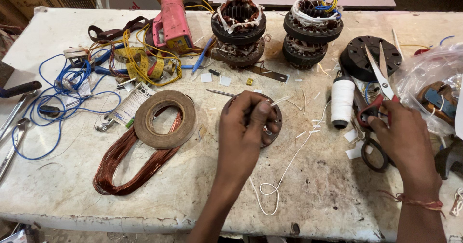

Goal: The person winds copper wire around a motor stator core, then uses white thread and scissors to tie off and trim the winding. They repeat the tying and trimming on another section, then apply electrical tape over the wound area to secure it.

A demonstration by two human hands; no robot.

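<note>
Flat, round, dark stator core point(270, 127) lies under left hand point(248, 127).

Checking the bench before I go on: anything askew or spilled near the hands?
White offcuts litter the worn table around the round stator plate under the left hand. The right hand is on red-handled scissors. Nothing spilled.

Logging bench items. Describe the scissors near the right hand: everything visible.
The scissors have pale metal blades, spread open and pointing up-screen over a dark round stator plate. One handle loop looks red, the other dark. They lie on the worn white table beside a spool of white thread. The right hand rests on the handles, fingers at the red loop.
</note>
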